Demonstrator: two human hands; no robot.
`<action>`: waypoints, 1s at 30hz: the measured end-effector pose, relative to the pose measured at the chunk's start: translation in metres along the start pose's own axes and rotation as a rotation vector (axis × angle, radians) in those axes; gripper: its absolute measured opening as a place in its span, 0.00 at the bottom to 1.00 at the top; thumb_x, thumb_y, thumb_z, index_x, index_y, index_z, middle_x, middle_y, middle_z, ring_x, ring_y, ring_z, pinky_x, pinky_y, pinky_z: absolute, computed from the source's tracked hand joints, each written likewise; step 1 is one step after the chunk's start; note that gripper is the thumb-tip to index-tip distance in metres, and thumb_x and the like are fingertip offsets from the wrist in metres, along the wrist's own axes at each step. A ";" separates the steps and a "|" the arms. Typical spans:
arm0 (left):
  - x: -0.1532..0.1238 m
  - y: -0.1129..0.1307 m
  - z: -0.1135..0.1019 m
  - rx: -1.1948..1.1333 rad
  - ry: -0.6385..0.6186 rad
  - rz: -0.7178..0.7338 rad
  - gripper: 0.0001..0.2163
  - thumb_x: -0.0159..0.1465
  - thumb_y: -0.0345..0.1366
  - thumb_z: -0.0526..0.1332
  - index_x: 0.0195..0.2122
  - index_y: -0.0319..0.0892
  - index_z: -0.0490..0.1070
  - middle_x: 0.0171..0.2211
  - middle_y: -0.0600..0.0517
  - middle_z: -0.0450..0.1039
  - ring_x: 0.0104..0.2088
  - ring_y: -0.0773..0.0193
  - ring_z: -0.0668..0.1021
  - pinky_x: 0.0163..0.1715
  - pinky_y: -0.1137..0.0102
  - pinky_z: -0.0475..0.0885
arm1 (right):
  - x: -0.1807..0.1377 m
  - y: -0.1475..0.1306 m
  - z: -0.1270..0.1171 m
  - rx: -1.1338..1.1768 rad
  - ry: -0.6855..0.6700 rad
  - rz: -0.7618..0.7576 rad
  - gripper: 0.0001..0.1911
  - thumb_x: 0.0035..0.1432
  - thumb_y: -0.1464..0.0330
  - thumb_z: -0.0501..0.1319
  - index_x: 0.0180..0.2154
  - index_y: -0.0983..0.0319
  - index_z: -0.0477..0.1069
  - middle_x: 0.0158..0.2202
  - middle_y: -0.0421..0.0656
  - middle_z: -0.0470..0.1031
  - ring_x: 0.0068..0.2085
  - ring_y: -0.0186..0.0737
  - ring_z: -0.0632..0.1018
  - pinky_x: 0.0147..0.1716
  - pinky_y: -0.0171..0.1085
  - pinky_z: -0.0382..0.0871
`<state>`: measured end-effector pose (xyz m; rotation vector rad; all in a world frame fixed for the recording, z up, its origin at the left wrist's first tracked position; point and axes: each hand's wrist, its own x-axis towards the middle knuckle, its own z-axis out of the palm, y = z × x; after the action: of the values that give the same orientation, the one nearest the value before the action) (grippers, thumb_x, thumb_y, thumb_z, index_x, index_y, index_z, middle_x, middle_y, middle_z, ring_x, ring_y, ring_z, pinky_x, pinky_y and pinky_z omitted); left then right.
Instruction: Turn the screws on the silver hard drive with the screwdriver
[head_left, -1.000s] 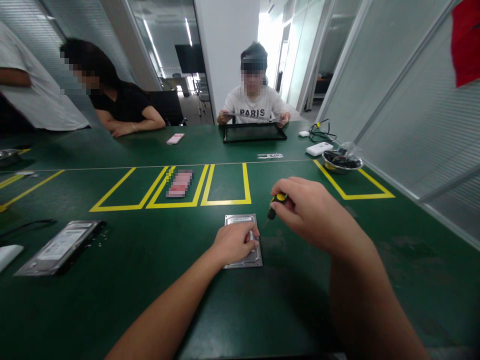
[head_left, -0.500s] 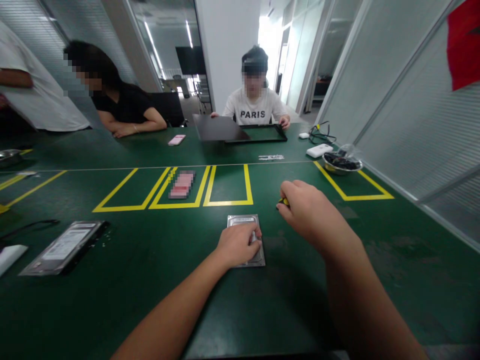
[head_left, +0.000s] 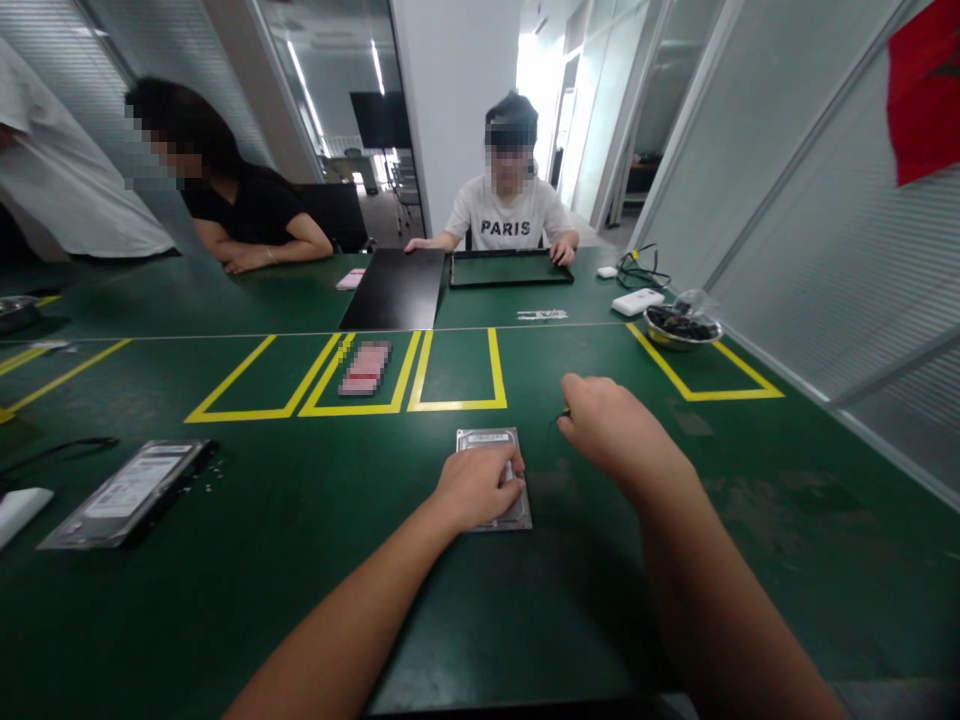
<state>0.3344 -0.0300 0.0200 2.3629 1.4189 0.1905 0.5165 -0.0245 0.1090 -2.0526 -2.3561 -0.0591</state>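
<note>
A silver hard drive [head_left: 484, 441] lies flat on the green table [head_left: 675, 560] in front of me. My left hand [head_left: 474, 486] rests on its near half, fingers curled over the right edge. My right hand [head_left: 611, 430] hovers just right of the drive, closed round a small screwdriver [head_left: 565, 412] with a yellow and black handle; only a sliver of it shows past my knuckles.
A second hard drive [head_left: 131, 492] with tiny screws beside it lies at left. Yellow taped boxes [head_left: 450, 370] mark the table; one holds a pink phone [head_left: 364, 368]. A metal bowl [head_left: 682, 326] sits at right. Across the table, a person handles a black panel [head_left: 394, 288] and a frame [head_left: 510, 268].
My right hand has lowered toward the table, hiding most of the screwdriver. The person opposite has lifted a black panel off the frame and laid it to its left.
</note>
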 end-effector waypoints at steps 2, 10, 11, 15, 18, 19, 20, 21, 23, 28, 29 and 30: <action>-0.001 0.001 -0.001 0.009 -0.003 -0.005 0.09 0.61 0.42 0.60 0.43 0.51 0.70 0.35 0.55 0.76 0.38 0.59 0.78 0.35 0.68 0.67 | -0.001 0.001 -0.001 -0.007 -0.056 0.013 0.09 0.58 0.73 0.56 0.42 0.66 0.68 0.37 0.54 0.75 0.38 0.46 0.77 0.32 0.38 0.60; -0.001 -0.001 0.000 0.001 0.003 0.010 0.09 0.61 0.42 0.59 0.43 0.51 0.70 0.35 0.55 0.77 0.38 0.58 0.77 0.35 0.68 0.67 | -0.002 -0.005 0.017 -0.017 -0.283 -0.071 0.15 0.56 0.73 0.55 0.46 0.60 0.70 0.37 0.52 0.77 0.38 0.50 0.80 0.30 0.39 0.65; 0.000 -0.001 0.000 0.001 0.007 0.015 0.09 0.61 0.42 0.59 0.43 0.51 0.70 0.35 0.55 0.77 0.38 0.58 0.77 0.34 0.68 0.67 | -0.003 -0.005 0.022 -0.022 -0.321 -0.099 0.15 0.56 0.72 0.55 0.46 0.59 0.71 0.39 0.52 0.78 0.39 0.51 0.80 0.31 0.40 0.66; 0.000 -0.001 0.000 0.012 -0.003 0.009 0.10 0.61 0.43 0.59 0.43 0.51 0.70 0.35 0.55 0.77 0.38 0.58 0.78 0.34 0.68 0.67 | -0.008 -0.003 0.040 -0.020 -0.389 -0.121 0.14 0.55 0.71 0.57 0.44 0.59 0.73 0.41 0.52 0.78 0.41 0.52 0.81 0.33 0.41 0.69; -0.001 0.001 -0.001 0.016 -0.018 -0.011 0.10 0.61 0.43 0.60 0.43 0.51 0.70 0.37 0.54 0.77 0.39 0.58 0.78 0.36 0.69 0.67 | -0.014 0.002 0.047 -0.019 -0.431 -0.108 0.16 0.54 0.71 0.58 0.45 0.59 0.73 0.42 0.53 0.78 0.41 0.52 0.81 0.33 0.41 0.69; -0.001 0.002 -0.001 0.016 -0.018 -0.014 0.10 0.61 0.43 0.60 0.43 0.51 0.70 0.37 0.54 0.77 0.40 0.59 0.78 0.36 0.68 0.68 | -0.015 0.003 0.048 -0.020 -0.438 -0.099 0.16 0.54 0.71 0.58 0.46 0.60 0.73 0.42 0.53 0.78 0.41 0.52 0.81 0.33 0.41 0.69; -0.001 0.002 -0.002 0.013 -0.017 -0.015 0.10 0.61 0.43 0.60 0.43 0.51 0.70 0.37 0.54 0.77 0.39 0.59 0.78 0.36 0.68 0.68 | -0.016 0.004 0.049 -0.022 -0.440 -0.087 0.17 0.54 0.71 0.58 0.47 0.60 0.72 0.42 0.54 0.78 0.41 0.52 0.81 0.33 0.41 0.69; -0.001 0.002 -0.001 0.009 -0.016 -0.013 0.10 0.61 0.43 0.60 0.43 0.51 0.70 0.37 0.55 0.77 0.39 0.59 0.78 0.36 0.68 0.68 | -0.017 0.006 0.051 -0.024 -0.441 -0.073 0.17 0.55 0.71 0.58 0.47 0.61 0.72 0.42 0.54 0.78 0.41 0.52 0.81 0.33 0.41 0.69; -0.001 0.001 0.000 -0.003 -0.008 -0.005 0.09 0.61 0.43 0.60 0.43 0.52 0.71 0.36 0.55 0.77 0.38 0.59 0.78 0.35 0.68 0.67 | -0.019 0.007 0.053 -0.027 -0.440 -0.046 0.17 0.55 0.72 0.57 0.48 0.61 0.71 0.43 0.55 0.78 0.42 0.52 0.81 0.34 0.41 0.68; -0.001 -0.002 0.002 -0.018 0.015 0.013 0.09 0.61 0.43 0.59 0.42 0.52 0.71 0.35 0.56 0.77 0.36 0.60 0.77 0.34 0.69 0.66 | -0.020 0.012 0.060 -0.017 -0.436 0.000 0.16 0.56 0.72 0.55 0.48 0.62 0.69 0.42 0.55 0.78 0.42 0.52 0.81 0.33 0.41 0.68; -0.001 -0.002 0.002 -0.021 0.015 0.015 0.09 0.61 0.43 0.59 0.42 0.52 0.71 0.35 0.56 0.77 0.36 0.60 0.77 0.33 0.69 0.65 | -0.021 0.013 0.062 -0.014 -0.432 0.006 0.16 0.56 0.72 0.55 0.48 0.62 0.68 0.43 0.55 0.78 0.42 0.53 0.81 0.33 0.41 0.68; -0.001 -0.002 0.001 -0.023 0.014 0.015 0.09 0.61 0.43 0.59 0.42 0.52 0.71 0.34 0.56 0.77 0.36 0.60 0.77 0.33 0.69 0.65 | -0.021 0.014 0.063 -0.011 -0.427 0.014 0.17 0.57 0.72 0.54 0.48 0.62 0.67 0.43 0.55 0.78 0.42 0.54 0.81 0.33 0.41 0.67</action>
<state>0.3323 -0.0306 0.0180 2.3587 1.3989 0.2269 0.5346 -0.0412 0.0460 -2.2757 -2.5651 0.4070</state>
